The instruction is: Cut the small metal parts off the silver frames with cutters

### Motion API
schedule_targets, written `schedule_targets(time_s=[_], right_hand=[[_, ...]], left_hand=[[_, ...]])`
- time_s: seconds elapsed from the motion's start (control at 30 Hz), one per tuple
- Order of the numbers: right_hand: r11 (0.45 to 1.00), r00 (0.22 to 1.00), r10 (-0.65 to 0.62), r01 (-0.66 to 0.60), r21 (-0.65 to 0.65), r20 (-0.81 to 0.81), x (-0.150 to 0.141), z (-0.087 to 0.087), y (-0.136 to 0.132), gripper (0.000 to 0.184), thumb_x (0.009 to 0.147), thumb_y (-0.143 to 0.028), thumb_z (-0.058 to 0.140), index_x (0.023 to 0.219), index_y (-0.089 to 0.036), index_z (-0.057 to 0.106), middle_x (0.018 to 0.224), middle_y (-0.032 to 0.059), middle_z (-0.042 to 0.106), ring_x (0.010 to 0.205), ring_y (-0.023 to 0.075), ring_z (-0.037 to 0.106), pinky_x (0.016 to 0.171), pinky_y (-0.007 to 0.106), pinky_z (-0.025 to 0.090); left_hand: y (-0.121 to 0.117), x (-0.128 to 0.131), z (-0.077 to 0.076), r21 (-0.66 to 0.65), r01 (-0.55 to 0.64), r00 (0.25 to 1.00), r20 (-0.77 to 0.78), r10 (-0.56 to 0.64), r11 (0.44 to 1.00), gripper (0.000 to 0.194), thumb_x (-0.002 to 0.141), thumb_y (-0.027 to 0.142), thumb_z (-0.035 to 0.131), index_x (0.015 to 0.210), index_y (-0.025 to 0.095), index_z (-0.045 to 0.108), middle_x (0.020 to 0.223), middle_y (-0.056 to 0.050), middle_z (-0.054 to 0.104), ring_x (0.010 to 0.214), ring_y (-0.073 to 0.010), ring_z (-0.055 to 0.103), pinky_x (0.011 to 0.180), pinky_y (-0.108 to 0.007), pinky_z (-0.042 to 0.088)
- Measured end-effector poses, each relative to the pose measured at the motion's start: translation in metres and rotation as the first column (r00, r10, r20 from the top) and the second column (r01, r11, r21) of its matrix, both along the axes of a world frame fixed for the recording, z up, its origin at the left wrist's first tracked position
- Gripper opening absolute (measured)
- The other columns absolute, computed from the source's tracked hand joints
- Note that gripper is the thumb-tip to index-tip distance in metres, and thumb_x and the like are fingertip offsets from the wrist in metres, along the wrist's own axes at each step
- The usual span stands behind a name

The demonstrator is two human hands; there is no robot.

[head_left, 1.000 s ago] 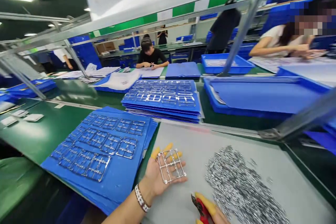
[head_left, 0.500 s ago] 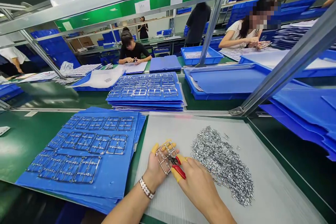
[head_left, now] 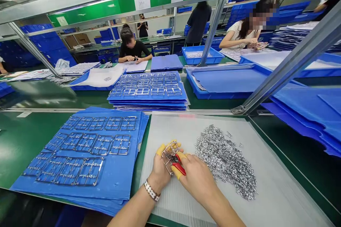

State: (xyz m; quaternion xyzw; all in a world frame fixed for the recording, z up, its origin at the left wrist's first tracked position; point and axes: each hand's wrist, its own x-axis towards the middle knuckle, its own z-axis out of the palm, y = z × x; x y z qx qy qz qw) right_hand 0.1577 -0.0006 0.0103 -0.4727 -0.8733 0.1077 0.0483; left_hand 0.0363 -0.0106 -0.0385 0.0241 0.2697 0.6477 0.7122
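In my left hand (head_left: 160,166), with yellow finger covers on its fingertips, I hold a small shiny metal frame (head_left: 167,167) with thin bars inside. My right hand (head_left: 195,177) is closed around red-handled cutting pliers (head_left: 179,167), their jaws inside the frame against its bars. Exactly which bar the jaws touch is too small to tell. Right of my hands, a heap of small silvery metal pieces (head_left: 223,159) lies on a translucent white sheet (head_left: 183,202). To the left, several similar metal frames (head_left: 70,170) rest in rows on a stack of blue sheets (head_left: 114,181).
Another stack of blue sheets (head_left: 149,104) bearing frames stands beyond the white sheet. A slanted metal post (head_left: 282,56) rises at right, near a blue tray (head_left: 221,94) and loose blue sheets (head_left: 306,120). Co-workers sit across the bench, a person (head_left: 135,51) in black among them.
The pliers have moved slightly left and further into the frame, with the red handles closer together. The camera view has shifted a little. Both hands keep their hold.
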Motion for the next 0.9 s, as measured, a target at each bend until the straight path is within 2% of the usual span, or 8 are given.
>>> schedule_targets(time_s=[0.23, 0.47, 0.53, 0.6, 0.73, 0.9], right_hand=[[1.000, 0.997, -0.006, 0.004, 0.017, 0.081, 0.000, 0.010, -0.002, 0.026, 0.086, -0.026, 0.055, 0.110, -0.018, 0.062, 0.093, 0.0096, 0.068, 0.090, 0.0265, 0.063, 0.077, 0.037, 0.044], [1.000, 0.994, -0.011, 0.010, 0.017, 0.112, 0.004, 0.019, -0.002, 0.021, 0.085, -0.024, 0.056, 0.103, -0.017, 0.064, 0.089, 0.0086, 0.068, 0.084, 0.0246, 0.064, 0.070, 0.034, 0.043], [0.999, 0.995, -0.029, 0.026, 0.034, 0.097, 0.011, 0.020, -0.002, 0.028, 0.084, -0.024, 0.058, 0.111, -0.018, 0.062, 0.091, 0.0084, 0.068, 0.086, 0.0248, 0.063, 0.072, 0.034, 0.043], [0.996, 0.996, -0.061, 0.056, 0.068, 0.069, 0.020, 0.021, -0.001, 0.032, 0.084, -0.025, 0.058, 0.115, -0.019, 0.061, 0.093, 0.0079, 0.068, 0.089, 0.0258, 0.062, 0.075, 0.036, 0.042], [0.986, 0.990, -0.133, 0.127, 0.109, 0.055, 0.029, 0.018, 0.005, 0.022, 0.085, -0.026, 0.056, 0.105, -0.020, 0.063, 0.093, 0.0078, 0.067, 0.090, 0.0265, 0.060, 0.076, 0.037, 0.040], [0.990, 0.990, -0.131, 0.128, 0.056, 0.055, 0.021, 0.008, 0.013, 0.023, 0.086, -0.030, 0.057, 0.105, -0.018, 0.063, 0.096, 0.0086, 0.068, 0.093, 0.0270, 0.060, 0.077, 0.037, 0.039]], left_hand=[[-0.001, 0.001, -0.004, 0.023, -0.002, 0.988, -0.157, 0.006, 1.000, 0.044, 0.088, 0.044, 0.050, 0.114, 0.012, 0.067, 0.110, -0.013, 0.069, 0.103, -0.0279, 0.063, 0.096, -0.041, 0.042], [-0.004, 0.000, -0.007, 0.050, 0.019, 0.937, -0.350, -0.001, 0.999, 0.045, 0.087, 0.044, 0.053, 0.119, 0.015, 0.065, 0.115, -0.012, 0.068, 0.112, -0.0280, 0.059, 0.093, -0.037, 0.043], [-0.005, 0.000, -0.003, 0.048, 0.041, 0.947, -0.321, -0.024, 0.998, 0.043, 0.088, 0.042, 0.052, 0.119, 0.015, 0.064, 0.116, -0.012, 0.067, 0.110, -0.0270, 0.059, 0.088, -0.035, 0.045], [-0.005, -0.001, 0.003, 0.031, 0.065, 0.974, -0.221, -0.056, 0.997, 0.042, 0.089, 0.041, 0.049, 0.118, 0.015, 0.065, 0.120, -0.012, 0.065, 0.108, -0.0266, 0.061, 0.082, -0.034, 0.047], [-0.003, 0.001, 0.011, 0.012, 0.120, 0.992, -0.040, -0.119, 0.993, 0.039, 0.090, 0.039, 0.047, 0.114, 0.015, 0.066, 0.122, -0.012, 0.064, 0.102, -0.0251, 0.062, 0.075, -0.035, 0.049], [-0.003, 0.003, 0.009, -0.007, 0.112, 0.993, -0.026, -0.112, 0.994, 0.039, 0.090, 0.038, 0.047, 0.115, 0.014, 0.065, 0.117, -0.012, 0.066, 0.102, -0.0227, 0.061, 0.077, -0.032, 0.049]])
